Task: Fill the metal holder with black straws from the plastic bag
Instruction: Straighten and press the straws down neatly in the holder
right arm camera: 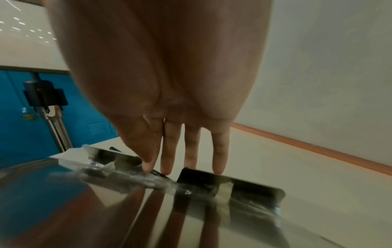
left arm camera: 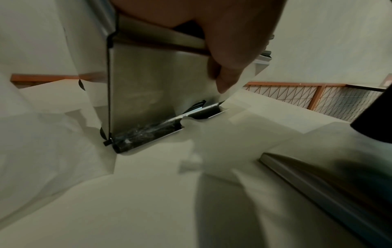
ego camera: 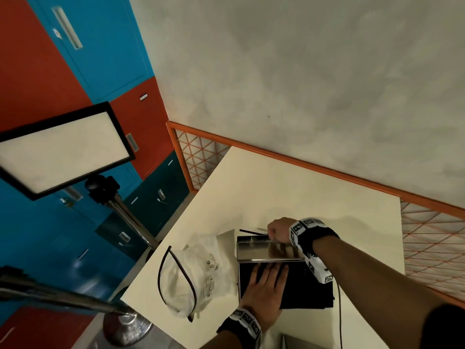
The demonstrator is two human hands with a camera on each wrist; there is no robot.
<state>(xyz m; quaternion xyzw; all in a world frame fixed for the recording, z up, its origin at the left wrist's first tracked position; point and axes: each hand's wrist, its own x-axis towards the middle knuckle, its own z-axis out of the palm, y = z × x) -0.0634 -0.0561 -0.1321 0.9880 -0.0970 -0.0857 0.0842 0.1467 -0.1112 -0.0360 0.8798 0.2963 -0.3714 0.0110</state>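
My left hand (ego camera: 261,290) lay flat on straws (ego camera: 302,293); right fingers (right arm camera: 169,161) extended at holder (ego camera: 266,250) rim. Loose straws could spill.

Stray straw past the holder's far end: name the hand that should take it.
Right. The right hand has its fingertips at the stray straw; the left hand lies flat on the straws in the metal holder.

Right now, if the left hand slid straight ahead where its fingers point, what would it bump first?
The left hand lies flat on the black straws. Straight ahead, it would probably meet the shiny panel of the metal holder first, though the height is unclear.
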